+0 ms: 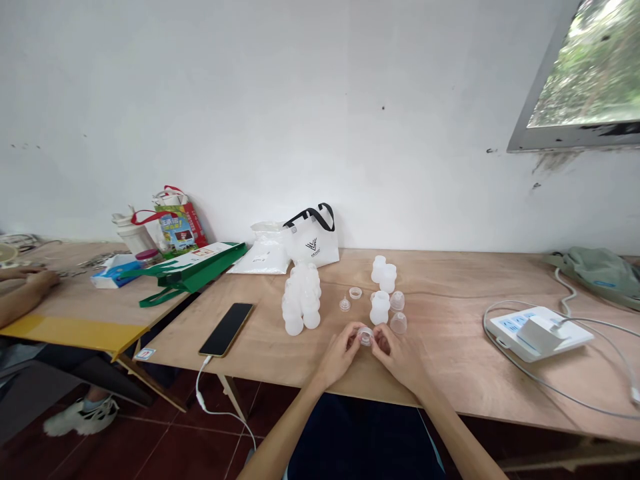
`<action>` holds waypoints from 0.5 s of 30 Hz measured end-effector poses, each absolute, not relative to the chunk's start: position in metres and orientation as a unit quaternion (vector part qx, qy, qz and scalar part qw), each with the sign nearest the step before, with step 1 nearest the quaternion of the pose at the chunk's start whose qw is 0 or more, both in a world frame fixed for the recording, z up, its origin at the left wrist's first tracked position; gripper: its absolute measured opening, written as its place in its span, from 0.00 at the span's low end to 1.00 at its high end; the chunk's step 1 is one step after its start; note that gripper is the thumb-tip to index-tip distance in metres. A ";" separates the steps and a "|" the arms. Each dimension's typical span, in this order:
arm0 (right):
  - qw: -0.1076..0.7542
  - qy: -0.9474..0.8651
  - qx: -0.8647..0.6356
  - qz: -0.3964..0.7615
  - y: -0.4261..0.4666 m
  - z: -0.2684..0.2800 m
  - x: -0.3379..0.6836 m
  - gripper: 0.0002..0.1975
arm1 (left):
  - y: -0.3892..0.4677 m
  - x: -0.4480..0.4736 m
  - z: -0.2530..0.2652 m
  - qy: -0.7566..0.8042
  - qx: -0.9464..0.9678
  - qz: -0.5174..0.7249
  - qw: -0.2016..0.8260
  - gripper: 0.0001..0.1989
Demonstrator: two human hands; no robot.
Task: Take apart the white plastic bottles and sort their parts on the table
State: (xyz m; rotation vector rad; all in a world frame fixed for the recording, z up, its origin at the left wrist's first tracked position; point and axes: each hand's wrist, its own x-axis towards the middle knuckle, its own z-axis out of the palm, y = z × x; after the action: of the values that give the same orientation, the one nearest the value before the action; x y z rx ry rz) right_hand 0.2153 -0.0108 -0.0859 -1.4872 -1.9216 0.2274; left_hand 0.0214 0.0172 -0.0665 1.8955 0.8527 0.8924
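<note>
Just above the table's front edge, my left hand (341,352) and my right hand (399,355) pinch a small clear plastic screw ring (365,335) from both sides. Beyond my fingers lie a second clear ring (355,293) and a clear teat-like piece (345,304) with a thin tip. A white translucent bottle body (380,308) stands past my right hand. Beside it are two clear domed caps, a near cap (399,323) and a far cap (397,301). Farther back sit two more white bodies (384,273). To the left stands a cluster of several white bodies (302,298).
A phone (227,329) on a cable lies left on the wooden table (445,320). White bag (314,240), plastic sack (264,250) and green bag (190,267) stand behind. Right are a white box (540,331) with cables and a grey-green cloth (597,270). Another person's hand (37,280) rests far left.
</note>
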 end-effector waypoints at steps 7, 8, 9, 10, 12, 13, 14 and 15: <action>0.326 -0.749 -0.572 0.069 -0.013 -0.085 0.212 0.06 | 0.018 0.022 -0.072 0.380 0.768 0.336 0.391 0.14; 0.325 -0.750 -0.571 0.070 -0.013 -0.085 0.212 0.06 | 0.018 0.023 -0.071 0.383 0.768 0.335 0.390 0.14; 0.325 -0.752 -0.569 0.071 -0.012 -0.086 0.211 0.06 | 0.017 0.023 -0.071 0.385 0.768 0.333 0.389 0.14; 0.327 -0.752 -0.568 0.070 -0.012 -0.087 0.210 0.07 | 0.017 0.023 -0.070 0.386 0.768 0.332 0.388 0.14; 0.330 -0.753 -0.565 0.071 -0.012 -0.087 0.209 0.07 | 0.017 0.023 -0.069 0.386 0.769 0.329 0.389 0.14; 0.332 -0.752 -0.564 0.075 -0.011 -0.087 0.209 0.07 | 0.017 0.023 -0.068 0.384 0.770 0.329 0.391 0.14; 0.334 -0.751 -0.564 0.081 -0.012 -0.087 0.209 0.07 | 0.017 0.023 -0.067 0.380 0.769 0.330 0.393 0.14; 0.335 -0.750 -0.564 0.088 -0.012 -0.086 0.209 0.08 | 0.017 0.023 -0.066 0.377 0.768 0.332 0.396 0.13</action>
State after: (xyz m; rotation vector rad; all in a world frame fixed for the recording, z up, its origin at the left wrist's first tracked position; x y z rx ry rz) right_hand 0.2086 -0.0116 -0.0864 -1.4712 -1.9553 0.2299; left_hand 0.0227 0.0170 -0.0662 1.9468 0.9566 0.8419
